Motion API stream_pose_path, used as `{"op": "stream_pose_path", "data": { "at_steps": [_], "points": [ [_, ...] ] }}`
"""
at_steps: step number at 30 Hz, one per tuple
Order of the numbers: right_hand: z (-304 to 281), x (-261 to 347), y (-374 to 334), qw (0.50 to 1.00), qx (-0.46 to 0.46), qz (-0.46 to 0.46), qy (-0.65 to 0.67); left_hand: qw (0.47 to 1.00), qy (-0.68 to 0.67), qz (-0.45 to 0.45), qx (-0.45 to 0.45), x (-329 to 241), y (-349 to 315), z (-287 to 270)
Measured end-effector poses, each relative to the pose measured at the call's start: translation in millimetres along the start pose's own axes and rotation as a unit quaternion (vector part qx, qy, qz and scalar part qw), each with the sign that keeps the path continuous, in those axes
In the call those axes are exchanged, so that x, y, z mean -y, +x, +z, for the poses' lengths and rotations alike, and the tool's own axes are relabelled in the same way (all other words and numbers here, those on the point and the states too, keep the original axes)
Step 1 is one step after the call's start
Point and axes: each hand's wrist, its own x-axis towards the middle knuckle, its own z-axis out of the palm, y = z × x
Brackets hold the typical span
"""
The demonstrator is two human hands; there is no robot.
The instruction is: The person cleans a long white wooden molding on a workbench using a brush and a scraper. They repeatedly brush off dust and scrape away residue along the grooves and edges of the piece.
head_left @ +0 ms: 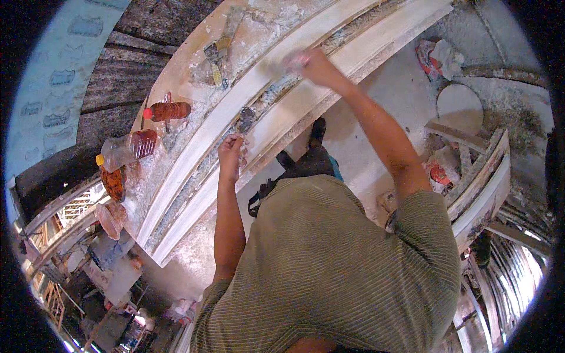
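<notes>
A long, curved white moulding with raised bands and a rough grey groove runs diagonally across the work table. My left hand is closed at the groove, fingers pinched round what looks like a small scraper; its dark grey, smeared blade shows just beyond the fingertips. Farther along and to the right, my right hand is over the moulding's upper part, smeared by motion. Its fingers are bent round a pinkish thing, too blurred to name.
On the table's left lie a red-capped bottle of reddish liquid, a yellow-capped clear bottle, an orange-brown container and a pink cup. A brush lies farther up. A curved wooden frame and plastic bags are at right.
</notes>
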Motion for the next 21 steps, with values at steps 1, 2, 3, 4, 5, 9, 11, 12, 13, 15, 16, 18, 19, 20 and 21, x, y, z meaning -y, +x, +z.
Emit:
{"op": "stream_pose_path", "data": {
  "at_steps": [1, 2, 3, 4, 5, 9, 11, 12, 13, 15, 16, 18, 19, 20, 21],
  "points": [
    [6.5, 29.3, -10.4, 0.997, 0.070, 0.030, 0.003, 1.000, -0.005, 0.004, -0.005, 1.2, -0.6, -0.8],
    [1.7, 8.8, -9.4, 0.998, 0.027, 0.062, 0.008, 1.000, 0.007, 0.004, 0.002, -4.0, 0.0, -0.4],
    [-9.7, -30.4, -7.1, 0.995, -0.015, 0.095, 0.014, 1.000, 0.020, 0.003, 0.007, -11.4, 0.8, 0.4],
    [-22.8, -57.8, -12.8, 0.990, -0.054, 0.125, 0.019, 1.000, 0.029, 0.003, 0.010, -15.0, 0.9, -0.5],
    [-46.1, -57.4, -15.3, 0.993, -0.114, 0.038, 0.023, 0.999, 0.033, 0.005, 0.007, -13.0, -2.8, -5.4],
    [-71.6, 10.0, -40.1, 0.939, -0.190, 0.110, -0.264, 0.995, 0.093, 0.018, 0.010, -4.8, -10.4, -12.8],
    [-45.8, 35.5, -66.1, 0.975, -0.102, 0.174, -0.090, 0.981, 0.180, 0.073, 0.023, 4.3, -15.9, -18.2],
    [-30.6, 43.6, -78.9, 0.978, -0.055, 0.202, 0.000, 0.963, 0.237, 0.127, 0.031, 15.1, -17.5, -24.6],
    [-13.3, 45.1, -96.1, 0.981, -0.029, 0.187, 0.032, 0.938, 0.294, 0.180, 0.040, 22.4, -19.8, -30.1],
    [12.4, 44.3, -122.5, 0.980, -0.041, 0.186, 0.059, 0.924, 0.335, 0.174, 0.053, 29.3, -28.3, -37.1],
    [20.5, 47.3, -130.4, 0.975, -0.080, 0.200, 0.056, 0.910, 0.365, 0.187, 0.059, 29.1, -34.4, -37.2],
    [27.8, 57.2, -144.6, 0.951, -0.155, 0.248, 0.104, 0.880, 0.420, 0.214, 0.064, 26.7, -47.3, -38.5],
    [26.4, 63.9, -152.2, 0.928, -0.189, 0.281, 0.154, 0.881, 0.413, 0.222, 0.060, 31.5, -50.0, -42.7],
    [26.0, 70.1, -160.4, 0.901, -0.222, 0.313, 0.204, 0.882, 0.407, 0.230, 0.057, 38.7, -51.2, -48.0],
    [26.4, 73.7, -171.1, 0.898, -0.237, 0.324, 0.179, 0.883, 0.399, 0.240, 0.056, 42.8, -50.8, -51.3]
  ]
}}
